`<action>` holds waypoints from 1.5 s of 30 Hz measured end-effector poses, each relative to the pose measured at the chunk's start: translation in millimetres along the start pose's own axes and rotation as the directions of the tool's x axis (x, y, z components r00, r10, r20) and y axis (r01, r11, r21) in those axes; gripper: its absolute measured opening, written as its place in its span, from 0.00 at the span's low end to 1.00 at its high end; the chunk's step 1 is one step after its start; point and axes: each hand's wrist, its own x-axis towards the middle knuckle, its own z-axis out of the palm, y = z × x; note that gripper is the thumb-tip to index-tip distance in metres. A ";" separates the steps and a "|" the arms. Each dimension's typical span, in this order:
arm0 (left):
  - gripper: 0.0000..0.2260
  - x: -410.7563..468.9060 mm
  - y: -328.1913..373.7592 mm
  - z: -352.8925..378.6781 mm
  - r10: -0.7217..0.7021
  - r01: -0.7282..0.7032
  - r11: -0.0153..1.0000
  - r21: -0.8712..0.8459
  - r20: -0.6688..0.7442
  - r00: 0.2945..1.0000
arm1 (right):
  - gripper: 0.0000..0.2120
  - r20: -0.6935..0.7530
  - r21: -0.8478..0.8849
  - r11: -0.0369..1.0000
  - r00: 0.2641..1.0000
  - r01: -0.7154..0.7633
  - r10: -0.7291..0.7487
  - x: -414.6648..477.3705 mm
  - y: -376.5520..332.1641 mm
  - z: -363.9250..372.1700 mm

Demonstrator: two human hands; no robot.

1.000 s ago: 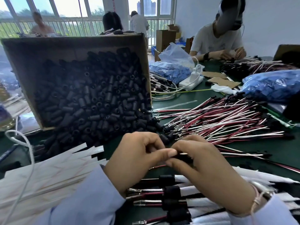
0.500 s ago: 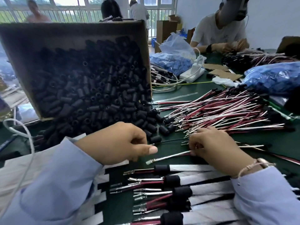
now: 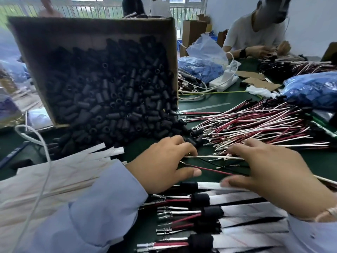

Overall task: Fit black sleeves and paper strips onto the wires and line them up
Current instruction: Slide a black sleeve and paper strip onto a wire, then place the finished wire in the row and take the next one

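Note:
My left hand [image 3: 164,167] lies at the centre, its curled fingertips pinching the terminal end of a white wire [image 3: 215,157]. A red wire [image 3: 209,169] lies just below it. Both wires run right under my right hand [image 3: 269,178], whose fingers stretch flat over them at the edge of the loose wire pile [image 3: 255,125]. Black sleeves [image 3: 118,99] spill from a tilted cardboard box [image 3: 91,24] down to my left fingers. A stack of paper strips [image 3: 54,172] lies at the left. Finished wires with sleeves and strips [image 3: 200,212] lie in a row in front.
A white cable [image 3: 42,161] hangs over the paper strips. Blue plastic bags [image 3: 313,88] lie at the right and at the back, with a white power strip [image 3: 224,84] between them. A person [image 3: 255,33] works across the green table.
My left hand has moved right from the sleeves to the wire ends. My right hand has spread flat over the wires; a red wire now lies beside the white one.

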 end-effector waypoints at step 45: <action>0.33 -4.7 2.3 2.8 0.044 0.014 0.981 -0.195 0.289 0.956 | 0.20 0.178 0.403 0.871 0.910 0.280 -0.375 0.7 5.4 5.7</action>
